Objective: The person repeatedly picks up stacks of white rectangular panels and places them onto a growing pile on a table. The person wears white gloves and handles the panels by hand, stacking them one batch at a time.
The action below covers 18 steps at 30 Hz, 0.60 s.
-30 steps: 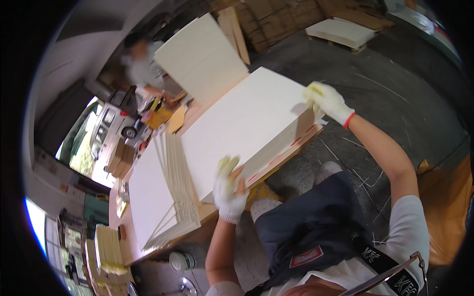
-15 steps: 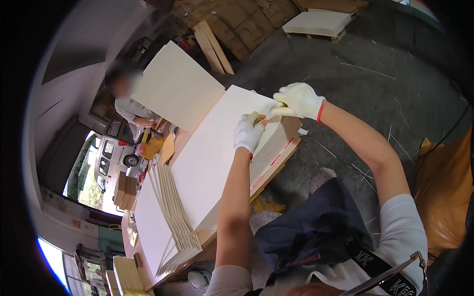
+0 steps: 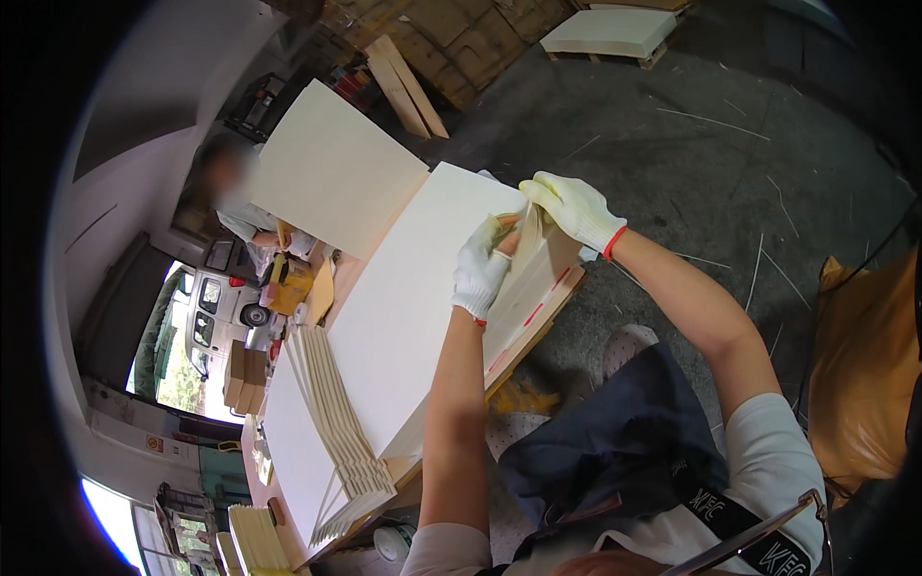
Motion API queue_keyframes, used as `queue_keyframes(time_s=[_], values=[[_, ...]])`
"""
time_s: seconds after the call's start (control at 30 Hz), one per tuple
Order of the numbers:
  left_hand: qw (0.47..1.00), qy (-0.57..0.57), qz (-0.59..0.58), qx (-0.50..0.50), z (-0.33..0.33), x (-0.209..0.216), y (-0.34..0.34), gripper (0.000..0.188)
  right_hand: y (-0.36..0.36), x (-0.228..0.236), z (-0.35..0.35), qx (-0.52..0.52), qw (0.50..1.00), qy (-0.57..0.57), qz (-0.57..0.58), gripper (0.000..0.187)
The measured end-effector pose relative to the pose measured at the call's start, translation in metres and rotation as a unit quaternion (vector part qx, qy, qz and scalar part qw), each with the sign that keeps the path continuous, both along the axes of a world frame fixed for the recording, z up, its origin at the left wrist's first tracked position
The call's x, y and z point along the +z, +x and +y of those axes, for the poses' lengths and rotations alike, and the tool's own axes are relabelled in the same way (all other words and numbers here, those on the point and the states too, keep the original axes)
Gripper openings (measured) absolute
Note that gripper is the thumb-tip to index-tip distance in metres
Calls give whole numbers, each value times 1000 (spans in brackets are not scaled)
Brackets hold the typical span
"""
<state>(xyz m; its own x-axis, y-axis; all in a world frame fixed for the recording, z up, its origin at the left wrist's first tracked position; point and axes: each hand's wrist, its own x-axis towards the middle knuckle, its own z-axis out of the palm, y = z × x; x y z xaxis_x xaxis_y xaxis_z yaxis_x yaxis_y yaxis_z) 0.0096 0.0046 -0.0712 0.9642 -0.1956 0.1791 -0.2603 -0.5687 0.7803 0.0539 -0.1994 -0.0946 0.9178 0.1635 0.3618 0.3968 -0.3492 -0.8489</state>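
Note:
A tall stack of large white paper sheets [image 3: 384, 317] lies on the table in front of me. My left hand [image 3: 482, 264], in a white knit glove with bare fingertips, is closed on the edge of the upper sheets, which curl up there. My right hand [image 3: 576, 209], gloved in white with a red cuff, is closed on the same sheets at their far right corner, its thumb side on top. How many sheets are gripped cannot be made out. To the left of the stack, several overlapping bundles of sheets [image 3: 346, 422] lie fanned out.
Across the table a person [image 3: 240, 216] works behind a large raised cream board [image 3: 336, 173]. A yellow box [image 3: 291, 288] and brown cartons [image 3: 245, 376] are at the left. A pallet of white sheets [image 3: 610, 34] stands far off; an orange-brown sack [image 3: 864, 374] is at right.
My right hand has come down and closed on the sheets' corner. The sheet edges between my hands now bend upward. My left hand has stayed near the edge.

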Motion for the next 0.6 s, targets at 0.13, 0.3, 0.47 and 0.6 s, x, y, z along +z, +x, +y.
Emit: queue_keyframes(time_s=[0.13,0.3,0.47,0.6], values=[[1000,-9,-5,6,1,-9,4,41,-2,0,0,1,1000,-9,-2,47],[1000,21,-2,1,0,-3,3,42,0,-6,2,-9,1000,-3,-16,48],[999,-13,-31,38,-4,0,-6,38,0,-8,3,-18,999,-28,-22,46],[989,75,-124,22,2,-10,3,35,-2,-5,3,-11,999,-43,-22,43]])
